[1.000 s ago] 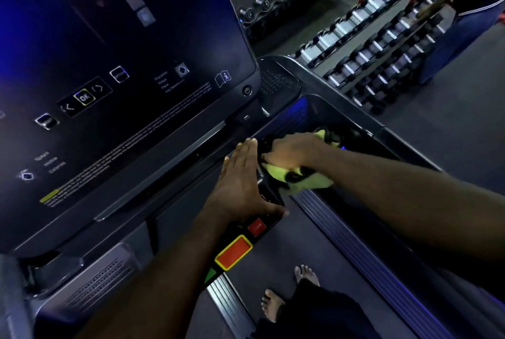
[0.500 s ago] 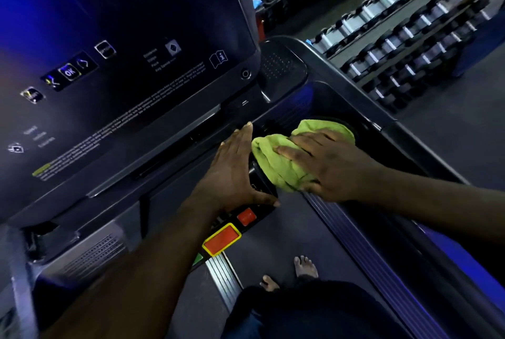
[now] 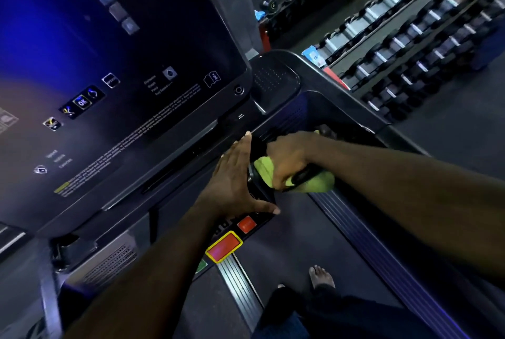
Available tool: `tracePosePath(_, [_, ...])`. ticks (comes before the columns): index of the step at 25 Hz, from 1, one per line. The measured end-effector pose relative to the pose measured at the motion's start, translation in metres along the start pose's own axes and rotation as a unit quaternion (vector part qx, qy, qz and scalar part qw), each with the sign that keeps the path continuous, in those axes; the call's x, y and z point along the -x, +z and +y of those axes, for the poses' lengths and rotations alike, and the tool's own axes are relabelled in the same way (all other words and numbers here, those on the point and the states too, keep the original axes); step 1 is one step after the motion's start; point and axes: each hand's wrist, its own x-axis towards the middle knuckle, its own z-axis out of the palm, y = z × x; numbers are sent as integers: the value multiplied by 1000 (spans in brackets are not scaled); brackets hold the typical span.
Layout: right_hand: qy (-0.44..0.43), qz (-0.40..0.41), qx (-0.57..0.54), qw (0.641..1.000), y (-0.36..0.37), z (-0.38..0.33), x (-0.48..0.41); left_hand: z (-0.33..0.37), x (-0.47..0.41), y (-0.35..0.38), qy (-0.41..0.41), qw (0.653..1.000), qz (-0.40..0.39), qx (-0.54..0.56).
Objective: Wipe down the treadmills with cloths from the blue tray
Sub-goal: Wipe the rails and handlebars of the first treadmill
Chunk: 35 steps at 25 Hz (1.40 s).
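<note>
I stand on a dark treadmill whose big console screen [image 3: 114, 71] fills the upper left. My left hand [image 3: 235, 177] lies flat with straight fingers on the control ledge just below the screen, its thumb near the red button [image 3: 246, 224]. My right hand [image 3: 287, 158] grips a lime-green cloth [image 3: 314, 183] that is wrapped around a dark handlebar at the console's right side. Part of the cloth is hidden under my fingers. The blue tray is not in view.
A yellow-framed red stop button [image 3: 224, 247] sits on the ledge's front. The treadmill belt [image 3: 295, 245] runs below, with my bare foot [image 3: 321, 277] on it. Dumbbell racks [image 3: 410, 38] stand to the right across a grey floor. A cup-holder recess [image 3: 273, 79] is beside the screen.
My right hand went from lying flat on the cloth over the side tray to gripping the cloth around the handlebar, nearer my left hand. The left hand stayed put.
</note>
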Motion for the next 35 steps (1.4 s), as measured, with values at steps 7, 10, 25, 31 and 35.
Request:
tracePosePath(7, [-69, 386, 134, 910, 73, 15, -1, -2, -2, 3, -13, 1000, -6, -5])
tracePosePath(10, [-54, 159, 41, 985, 21, 16, 6, 1, 0, 1, -14, 1000, 4, 0])
tracePosePath(25, [-13, 109, 61, 992, 14, 76, 23, -5, 2, 6, 5, 999, 49, -8])
tracePosePath(31, [7, 225, 120, 967, 37, 79, 16, -12, -1, 9, 20, 998, 58, 3])
tracePosePath(35, [-4, 444, 149, 884, 91, 78, 10, -13, -2, 13, 50, 996, 59, -36])
